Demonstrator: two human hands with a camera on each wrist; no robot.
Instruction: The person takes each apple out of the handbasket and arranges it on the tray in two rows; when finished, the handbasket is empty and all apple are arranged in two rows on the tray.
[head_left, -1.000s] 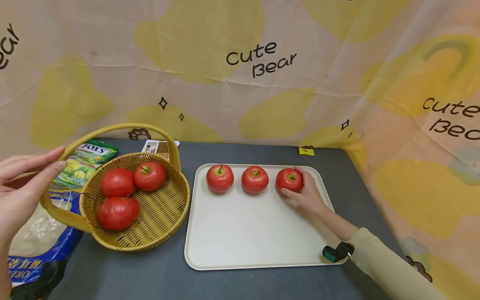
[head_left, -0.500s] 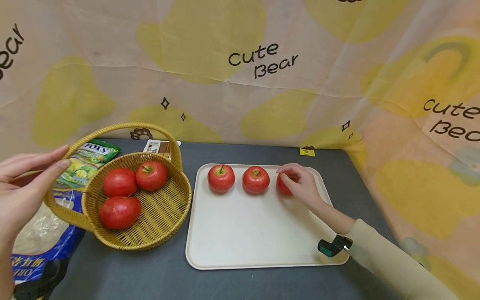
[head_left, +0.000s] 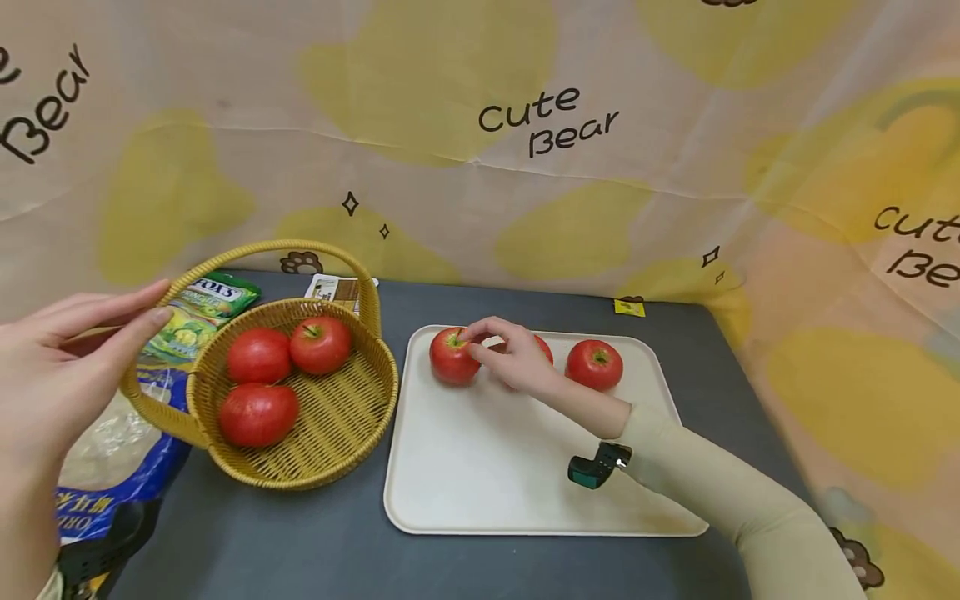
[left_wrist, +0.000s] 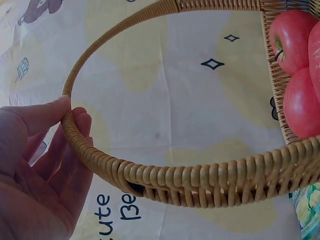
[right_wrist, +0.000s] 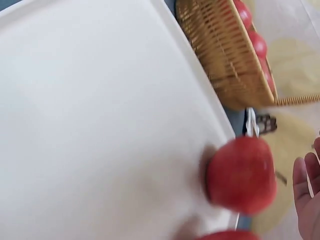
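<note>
— Head view first: what are the fingers [head_left: 474,333] doing?

— From where I sit, the right hand [head_left: 513,360] has its fingertips on top of the left apple [head_left: 452,357] of the tray [head_left: 480,467] row, thumb beneath them at the fruit's near side. I read it as a light pinch starting, though I cannot tell how firm it is. The left hand [head_left: 52,367] pinches the basket handle [head_left: 168,293] between thumb and fingers [left_wrist: 75,125], which the left wrist view confirms.

— And moving outward?

— The middle apple [head_left: 543,347] is mostly hidden behind the right hand; the right apple [head_left: 594,365] sits untouched at three o'clock from it. At nine o'clock from the tray stands the basket [head_left: 330,433], holding three apples [head_left: 258,357]. A green snack packet [head_left: 202,312] lies behind it on the dark surface [head_left: 315,542], and a blue bag [head_left: 112,467] lies at its seven o'clock.

— How far along?

— My judgement is halfway: three apples on the tray, three in the basket. Which way they are travelling, I cannot tell.
</note>
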